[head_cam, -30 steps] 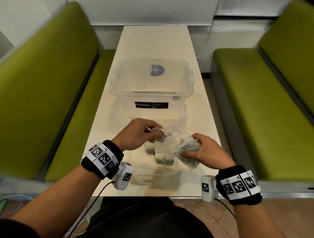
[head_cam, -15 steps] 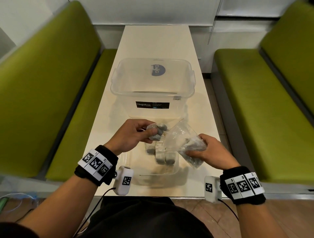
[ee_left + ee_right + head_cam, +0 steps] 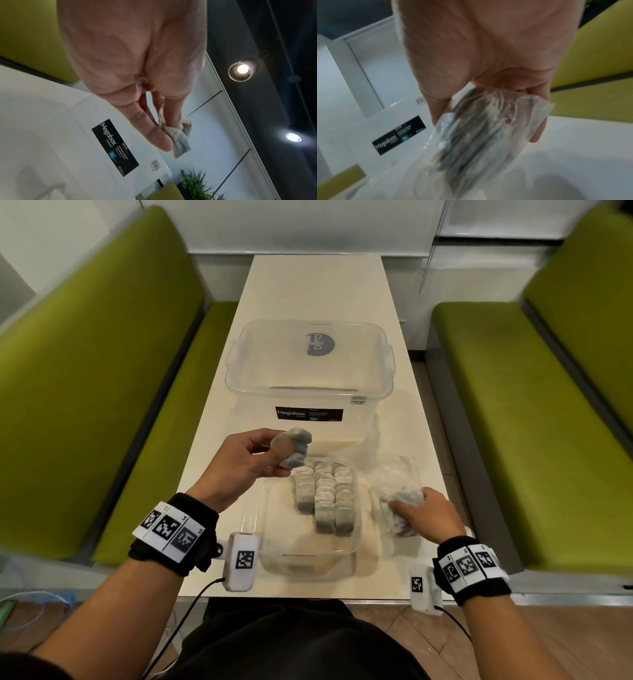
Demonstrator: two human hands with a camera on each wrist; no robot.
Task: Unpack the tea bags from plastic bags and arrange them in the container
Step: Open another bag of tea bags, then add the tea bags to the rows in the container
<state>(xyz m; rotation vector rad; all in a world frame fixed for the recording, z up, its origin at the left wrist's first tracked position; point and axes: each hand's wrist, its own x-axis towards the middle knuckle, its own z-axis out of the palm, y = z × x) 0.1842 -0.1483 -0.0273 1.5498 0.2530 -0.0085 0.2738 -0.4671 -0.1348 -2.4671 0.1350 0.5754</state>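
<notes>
Two hands are in view: the left hand (image 3: 251, 462) and the right hand (image 3: 423, 517). There are two clear plastic boxes on the one tabletop (image 3: 318, 289): a large tub (image 3: 310, 364) labelled Megabox and a smaller, shallow container (image 3: 274, 529) nearer the person. Inside the container the tea bags (image 3: 325, 494) stand in three rows; the exact number in each row cannot be told, since they overlap. The left hand holds a small bunch of tea bags (image 3: 291, 448), at least two, the count unclear. There is one plastic bag (image 3: 399, 498), under the right hand, with several more tea bags inside, too blurred to count. Two green benches (image 3: 102, 371) flank the tabletop, one on each side.
</notes>
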